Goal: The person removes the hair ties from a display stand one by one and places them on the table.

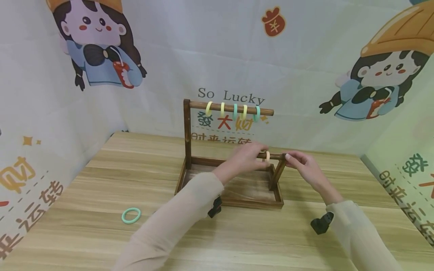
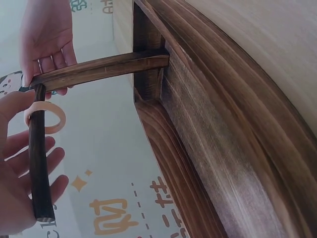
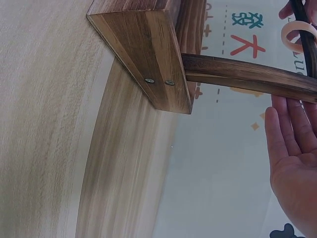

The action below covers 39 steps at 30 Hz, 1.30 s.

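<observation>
A dark wooden rack (image 1: 187, 131) stands on the table, with a high bar and a lower bar over a shallow tray base. Round the lower bar (image 2: 38, 168) hangs a peach ring (image 2: 60, 116). My left hand (image 1: 245, 157) is at this bar, its thumb close beside the ring and its fingers loosely spread behind the bar; the ring hangs by itself. With my right hand (image 1: 306, 167) I hold the top of the short post (image 3: 247, 74), the thumb at its end and the fingers behind it. Yellow and green rings (image 1: 235, 111) hang along the high bar.
A single green ring (image 1: 131, 215) lies flat on the wood-grain table (image 1: 84, 226), left of the rack. Printed cloth (image 1: 162, 45) with cartoon figures and lettering stands behind and at both sides. Dark wrist cameras (image 1: 321, 223) sit under my sleeves.
</observation>
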Each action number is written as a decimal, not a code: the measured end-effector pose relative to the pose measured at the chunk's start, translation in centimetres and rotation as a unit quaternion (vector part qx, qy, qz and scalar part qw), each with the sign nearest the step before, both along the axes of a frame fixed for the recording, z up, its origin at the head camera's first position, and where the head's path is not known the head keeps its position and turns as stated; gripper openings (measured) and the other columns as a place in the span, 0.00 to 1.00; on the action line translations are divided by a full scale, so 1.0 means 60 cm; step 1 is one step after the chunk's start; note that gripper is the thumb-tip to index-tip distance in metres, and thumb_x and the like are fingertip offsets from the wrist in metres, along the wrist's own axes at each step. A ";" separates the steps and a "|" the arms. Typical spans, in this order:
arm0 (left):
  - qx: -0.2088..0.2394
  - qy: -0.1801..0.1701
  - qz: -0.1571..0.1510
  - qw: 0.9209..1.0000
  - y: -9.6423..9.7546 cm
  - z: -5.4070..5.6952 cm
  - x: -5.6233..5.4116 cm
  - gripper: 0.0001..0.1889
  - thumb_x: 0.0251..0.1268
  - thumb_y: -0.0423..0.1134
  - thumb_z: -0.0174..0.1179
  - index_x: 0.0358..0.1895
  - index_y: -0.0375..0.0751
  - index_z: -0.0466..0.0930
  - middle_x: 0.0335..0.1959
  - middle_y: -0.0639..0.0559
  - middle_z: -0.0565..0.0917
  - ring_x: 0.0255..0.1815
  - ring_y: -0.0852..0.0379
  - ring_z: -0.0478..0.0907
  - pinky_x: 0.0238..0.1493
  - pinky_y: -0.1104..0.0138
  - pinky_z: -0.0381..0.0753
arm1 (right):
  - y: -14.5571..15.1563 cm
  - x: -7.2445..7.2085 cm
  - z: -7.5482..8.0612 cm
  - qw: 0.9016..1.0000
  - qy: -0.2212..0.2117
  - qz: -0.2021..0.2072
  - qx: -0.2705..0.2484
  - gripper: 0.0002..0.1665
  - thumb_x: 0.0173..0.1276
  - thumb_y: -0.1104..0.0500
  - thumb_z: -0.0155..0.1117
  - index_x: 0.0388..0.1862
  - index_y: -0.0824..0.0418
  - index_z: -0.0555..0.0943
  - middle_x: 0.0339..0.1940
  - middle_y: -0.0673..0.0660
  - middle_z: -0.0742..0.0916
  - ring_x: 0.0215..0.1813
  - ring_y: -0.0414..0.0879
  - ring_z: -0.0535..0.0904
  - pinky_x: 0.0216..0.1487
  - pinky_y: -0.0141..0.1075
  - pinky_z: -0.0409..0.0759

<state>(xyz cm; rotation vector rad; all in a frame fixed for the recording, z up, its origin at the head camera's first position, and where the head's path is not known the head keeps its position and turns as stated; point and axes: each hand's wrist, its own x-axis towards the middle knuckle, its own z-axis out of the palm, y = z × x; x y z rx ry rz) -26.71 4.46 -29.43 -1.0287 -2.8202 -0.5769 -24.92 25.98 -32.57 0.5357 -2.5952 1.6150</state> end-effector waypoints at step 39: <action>0.029 0.025 0.013 0.999 -0.068 -0.002 -0.006 0.22 0.55 0.50 0.60 0.52 0.46 0.73 0.46 0.55 0.77 0.46 0.60 0.73 0.43 0.67 0.73 | 0.001 0.001 -0.002 1.000 -0.004 -0.008 0.012 0.28 0.69 0.49 0.47 0.54 0.73 0.68 0.49 0.68 0.75 0.42 0.35 0.76 0.52 0.47 0.69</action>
